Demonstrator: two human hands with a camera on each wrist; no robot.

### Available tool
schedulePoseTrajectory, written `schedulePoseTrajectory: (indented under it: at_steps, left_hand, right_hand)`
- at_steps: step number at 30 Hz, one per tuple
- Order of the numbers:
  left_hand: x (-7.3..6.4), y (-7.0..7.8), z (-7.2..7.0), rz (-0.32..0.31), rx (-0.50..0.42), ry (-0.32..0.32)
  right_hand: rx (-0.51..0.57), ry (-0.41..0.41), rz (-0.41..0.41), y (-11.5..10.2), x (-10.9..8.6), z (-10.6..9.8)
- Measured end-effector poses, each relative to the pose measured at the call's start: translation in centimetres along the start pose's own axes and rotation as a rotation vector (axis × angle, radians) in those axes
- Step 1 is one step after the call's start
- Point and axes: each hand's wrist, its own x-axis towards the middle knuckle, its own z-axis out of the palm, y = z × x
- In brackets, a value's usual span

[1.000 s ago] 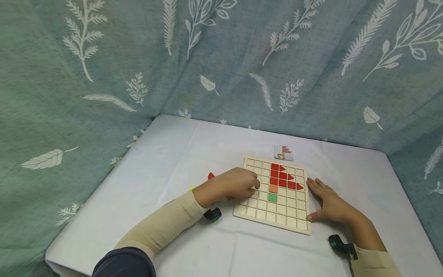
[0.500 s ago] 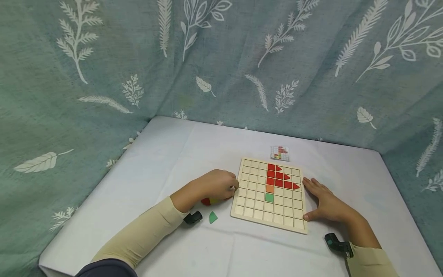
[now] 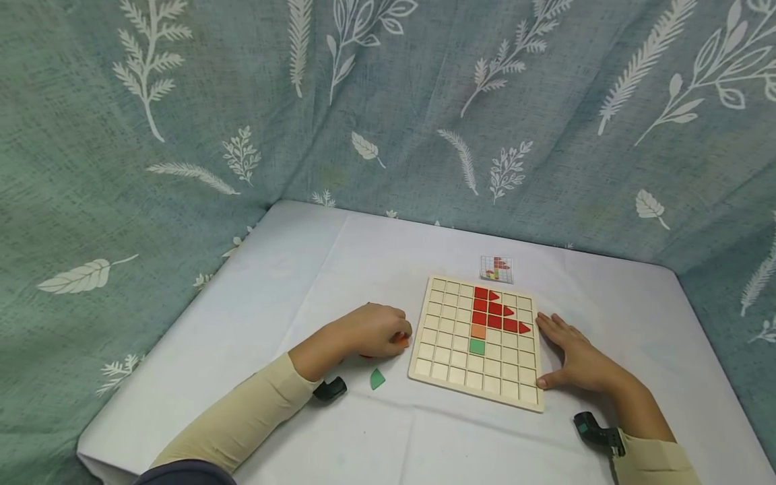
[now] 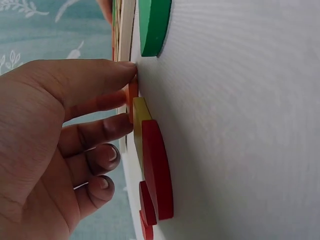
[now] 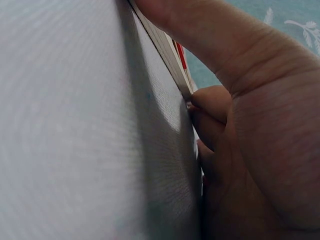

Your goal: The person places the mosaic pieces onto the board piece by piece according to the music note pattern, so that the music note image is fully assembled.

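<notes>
My left hand (image 3: pixel 377 330) is at the left of the wooden grid board (image 3: pixel 448 382), its thumb and forefinger pinching an orange piece (image 4: pixel 132 92) low at the tabletop. Right beside that piece, in the left wrist view, lie a yellow piece (image 4: pixel 140 125) and a red curved piece (image 4: pixel 157 170), with more red pieces below. A green quarter-round piece (image 3: pixel 377 378) rests nearer the front. Red squares and points (image 3: pixel 495 321) fill flag-like rows on the board, above one orange square (image 3: pixel 478 331) and a green square (image 3: pixel 477 346). My right hand (image 3: pixel 578 357), fingers spread, touches the board's right edge.
A small printed card (image 3: pixel 496 269) showing a coloured grid pattern lies behind the board. White cloth (image 3: pixel 339 438) covers the table, and a leaf-patterned curtain (image 3: pixel 400 168) hangs along its back and left side.
My left hand has drawn back leftward from over the board to the loose pieces and now pinches an orange one. The green quarter-round has come into sight. My right hand stays at the board's edge.
</notes>
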Motion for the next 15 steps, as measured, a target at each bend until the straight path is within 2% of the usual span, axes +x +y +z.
schedulePoseTrajectory:
  at_steps: [7,15]
  left_hand:
    - [-0.2,-0.3,-0.2,0.010,-0.005,0.014]
    - [1.1,0.0,-1.0,0.075,-0.007,0.081]
  right_hand:
    - [-0.006,-0.001,0.008,0.1,-0.1,0.1]
    - [-0.001,0.008,-0.002,0.0,0.0,0.0]
